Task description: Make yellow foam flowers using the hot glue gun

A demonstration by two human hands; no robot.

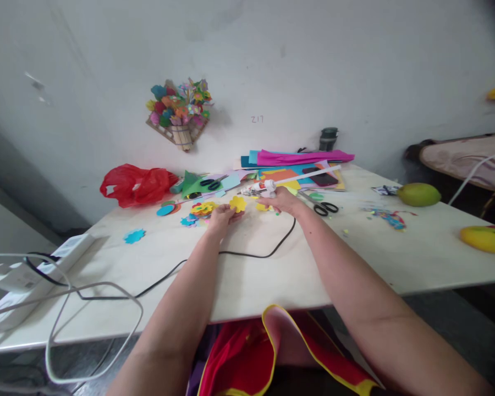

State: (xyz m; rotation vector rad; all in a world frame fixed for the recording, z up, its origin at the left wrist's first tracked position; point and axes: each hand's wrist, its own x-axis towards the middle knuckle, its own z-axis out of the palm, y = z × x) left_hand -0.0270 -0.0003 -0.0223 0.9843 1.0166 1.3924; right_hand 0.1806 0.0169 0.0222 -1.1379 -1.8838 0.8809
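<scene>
Between the fingertips of my left hand point(225, 215) is a yellow flower-shaped cutout point(238, 204), held upright over the table point(247, 280). My right hand point(284, 201) is closed round a white glue gun point(264, 187), whose nozzle points left toward the yellow flower. A long white glue stick point(309, 174) sticks out of the gun's back, up and to the right. More yellow flower cutouts point(203, 208) lie just left of my left hand, with blue ones point(187, 221) below them.
Black-handled scissors point(325, 208) lie right of my right hand. A black cord point(247, 254) crosses the table toward a power strip point(72, 253). Coloured sheets point(305, 158) and a red plastic bag point(136, 184) lie at the back; a green mango point(418, 194) sits right.
</scene>
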